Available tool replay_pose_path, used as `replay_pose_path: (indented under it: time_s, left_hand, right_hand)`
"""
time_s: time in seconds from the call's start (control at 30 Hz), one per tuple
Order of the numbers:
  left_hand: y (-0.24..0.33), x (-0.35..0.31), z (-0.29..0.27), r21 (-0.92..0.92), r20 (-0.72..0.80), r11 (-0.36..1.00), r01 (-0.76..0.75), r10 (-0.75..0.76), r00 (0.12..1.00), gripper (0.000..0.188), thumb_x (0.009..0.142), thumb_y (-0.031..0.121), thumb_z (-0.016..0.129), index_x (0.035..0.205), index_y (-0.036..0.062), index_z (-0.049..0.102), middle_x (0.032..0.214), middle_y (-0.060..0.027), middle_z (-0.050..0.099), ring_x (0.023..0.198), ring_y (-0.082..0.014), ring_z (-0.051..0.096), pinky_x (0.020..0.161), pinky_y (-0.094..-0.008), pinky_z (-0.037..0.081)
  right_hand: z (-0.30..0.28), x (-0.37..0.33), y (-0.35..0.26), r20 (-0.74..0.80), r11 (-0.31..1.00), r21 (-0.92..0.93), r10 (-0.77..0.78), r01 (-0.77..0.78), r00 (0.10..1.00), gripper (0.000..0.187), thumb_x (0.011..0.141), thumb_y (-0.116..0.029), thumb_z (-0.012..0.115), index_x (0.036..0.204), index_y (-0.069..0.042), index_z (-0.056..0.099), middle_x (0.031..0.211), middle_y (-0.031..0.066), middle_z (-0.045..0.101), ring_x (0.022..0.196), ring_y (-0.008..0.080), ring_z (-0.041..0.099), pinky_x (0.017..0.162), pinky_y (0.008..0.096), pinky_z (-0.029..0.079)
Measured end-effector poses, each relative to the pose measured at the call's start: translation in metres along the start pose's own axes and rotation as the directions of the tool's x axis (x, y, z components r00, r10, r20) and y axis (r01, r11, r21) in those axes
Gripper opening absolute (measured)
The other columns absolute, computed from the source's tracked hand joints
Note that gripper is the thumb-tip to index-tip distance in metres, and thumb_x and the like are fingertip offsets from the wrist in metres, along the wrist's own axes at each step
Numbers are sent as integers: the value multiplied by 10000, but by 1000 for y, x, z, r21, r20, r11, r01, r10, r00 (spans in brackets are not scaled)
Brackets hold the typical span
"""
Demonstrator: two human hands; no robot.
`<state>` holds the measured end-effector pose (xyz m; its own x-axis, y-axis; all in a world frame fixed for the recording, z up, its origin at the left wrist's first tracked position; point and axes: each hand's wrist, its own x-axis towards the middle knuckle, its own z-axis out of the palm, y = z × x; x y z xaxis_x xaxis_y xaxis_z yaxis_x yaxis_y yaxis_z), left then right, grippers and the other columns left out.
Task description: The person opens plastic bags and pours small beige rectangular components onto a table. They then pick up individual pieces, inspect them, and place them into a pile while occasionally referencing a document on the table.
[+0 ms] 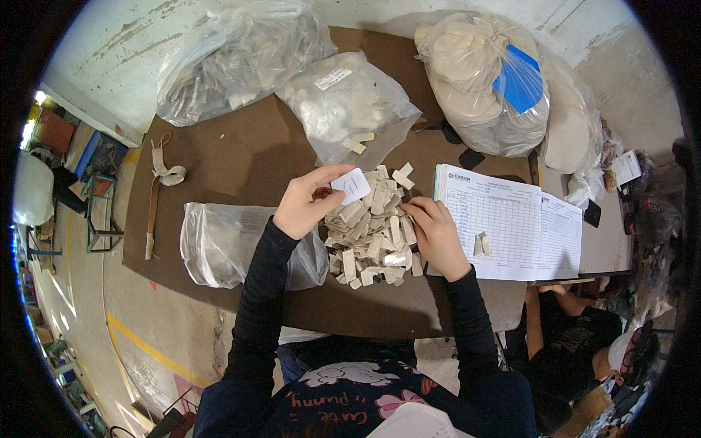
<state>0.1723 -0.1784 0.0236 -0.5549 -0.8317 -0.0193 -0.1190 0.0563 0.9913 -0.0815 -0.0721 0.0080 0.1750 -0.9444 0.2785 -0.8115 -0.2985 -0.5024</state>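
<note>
A small white card [352, 187] with handwriting on it is pinched in my left hand [310, 201], above the upper left of a heap. The heap [369, 237] is made of many small flat beige-grey strips, lying loose on the brown table [226, 164]. My right hand [436, 230] rests at the heap's right side with its fingers bent onto the strips. Whether a strip is between those fingertips is hidden. Left of the heap, partly under my left forearm, lies a clear plastic bag [226, 244].
Filled plastic bags [248, 62] stand along the table's back, with another bag [343, 109] nearer. A larger bag [475, 87] holds beige pieces and a blue sheet. Printed table sheets [500, 219] carry two small strips. A strap [155, 190] lies left. A person [577, 328] sits at lower right.
</note>
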Motion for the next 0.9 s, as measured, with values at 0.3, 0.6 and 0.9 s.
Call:
replay_pose_path:
  time_s: [0.3,0.6,0.9]
  left_hand:
    - [-1,2,-1,-28,21,1000,11,-11,1000,439,840,-38,593,1273,29,569,1178,-62,636,1059,-115,583,887,-266,462]
    - [-20,0,-16,-66,-91,993,-101,95,991,502,766,-69,589,1265,-33,549,1089,-50,641,985,-124,594,843,-248,460]
    - [-81,18,-50,-795,-310,539,-278,33,950,621,824,2,503,1422,7,335,1024,-63,516,802,-154,470,688,-248,398]
  right_hand:
    - [4,-2,-1,-21,999,-31,9,-9,1000,316,784,29,583,1091,-26,638,1101,108,588,983,308,555,853,402,464]
    - [-59,-12,33,-348,964,-211,78,-159,934,392,811,-2,571,1197,-65,592,1133,130,612,1071,306,574,902,395,458]
    - [-173,-188,219,-668,128,-432,620,-893,412,450,848,-99,534,1289,-186,558,933,156,597,906,342,613,772,489,477]
